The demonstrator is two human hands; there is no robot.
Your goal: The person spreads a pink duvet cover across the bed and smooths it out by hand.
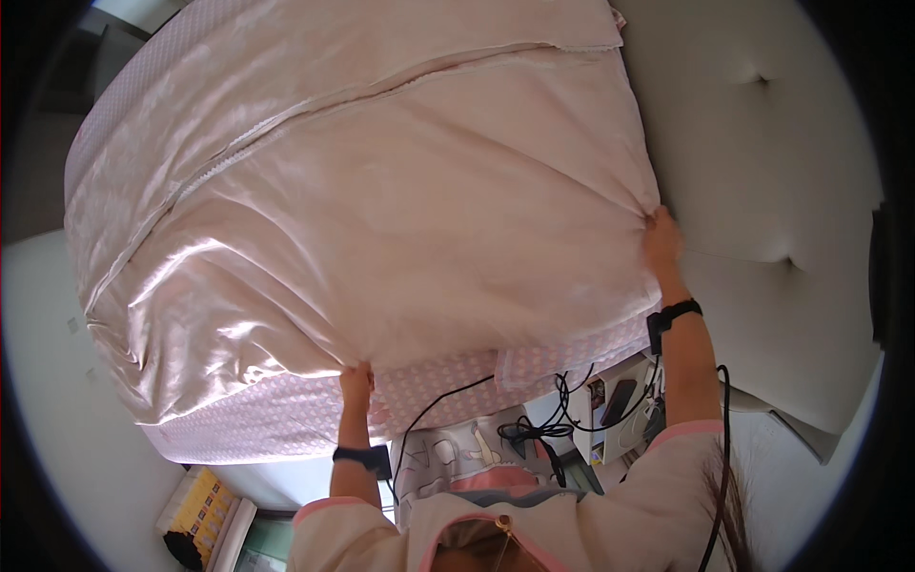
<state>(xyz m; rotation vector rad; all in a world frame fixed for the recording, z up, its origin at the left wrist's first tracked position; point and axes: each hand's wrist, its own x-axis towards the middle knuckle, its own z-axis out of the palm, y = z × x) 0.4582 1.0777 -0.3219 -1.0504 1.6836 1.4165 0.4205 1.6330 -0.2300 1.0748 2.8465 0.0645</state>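
Observation:
A pale pink satin quilt cover [457, 219] is spread over the bed, with a long trimmed seam running across its far part. At its near edge, left of the middle, my left hand [357, 378] is closed on the fabric, and folds fan out to the left from there. My right hand [661, 243] grips the cover's right edge beside the headboard, pulling creases toward its fingers. Beneath the cover shows a patterned pink bed sheet [438, 386] hanging along the bed's near side.
A grey tufted headboard [762, 181] stands at the right. Black cables [538, 429] hang near my body. A white bedside shelf [629, 410] holds a dark phone-like object. On the lower left is a yellow package [198, 510]; a white wall [57, 381] bounds the left.

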